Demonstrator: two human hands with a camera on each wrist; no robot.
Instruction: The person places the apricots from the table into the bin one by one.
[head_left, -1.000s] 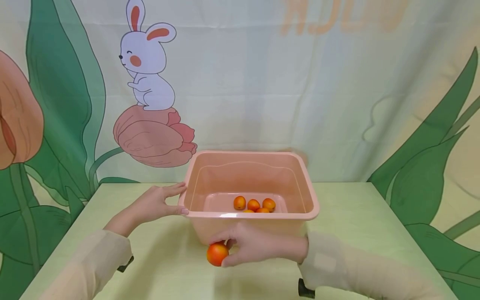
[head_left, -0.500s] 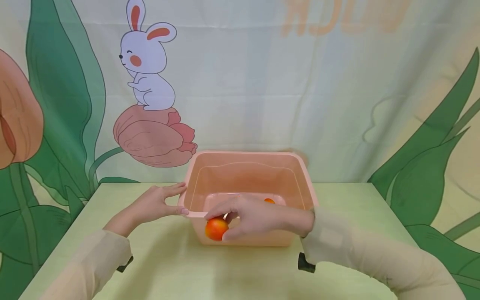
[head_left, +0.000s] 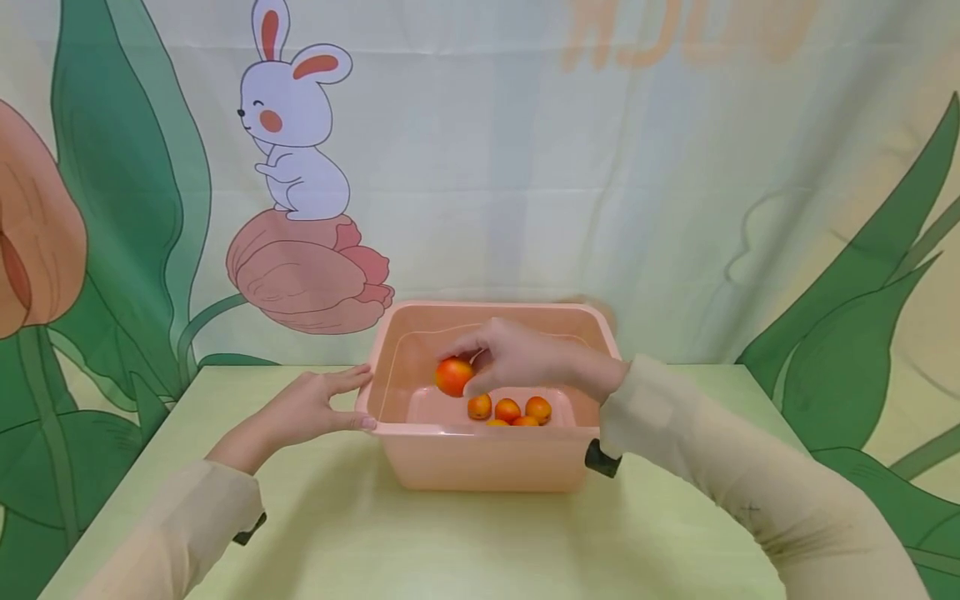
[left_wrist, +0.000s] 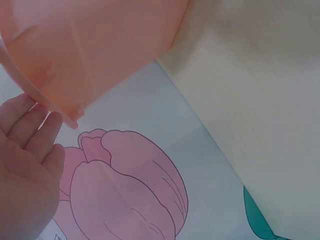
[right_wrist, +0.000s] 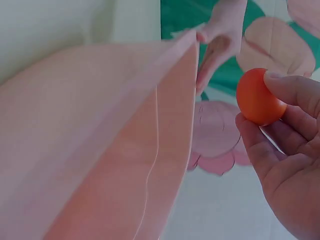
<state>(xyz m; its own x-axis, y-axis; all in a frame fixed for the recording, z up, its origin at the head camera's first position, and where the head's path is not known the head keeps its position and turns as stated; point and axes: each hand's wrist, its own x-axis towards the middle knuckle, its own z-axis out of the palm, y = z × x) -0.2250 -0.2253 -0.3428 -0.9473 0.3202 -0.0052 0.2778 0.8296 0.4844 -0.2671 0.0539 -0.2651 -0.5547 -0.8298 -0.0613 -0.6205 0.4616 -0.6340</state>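
Between the thumb and fingertips of my right hand (head_left: 517, 354) is a small, smooth orange-red fruit (head_left: 453, 377), above the inside of the pink plastic basin (head_left: 487, 458). The right wrist view has the same fruit (right_wrist: 257, 97) pinched above the basin's rim (right_wrist: 195, 100). My left hand (head_left: 309, 404) rests at the basin's left side, thumb on the front corner and extended fingers along the rim. In the left wrist view the fingers (left_wrist: 42, 132) touch the rim from outside. Several similar fruits (head_left: 507, 410) lie on the basin floor, the nearest partly hidden by the front wall.
The basin stands on a pale green table (head_left: 450, 542), near its back edge. Behind hangs a printed curtain (head_left: 480, 167) with a rabbit, tulips and leaves.
My right hand has lifted the fruit from low in front of the basin, up over the front rim, to above the inside. My left hand has stayed at the rim.
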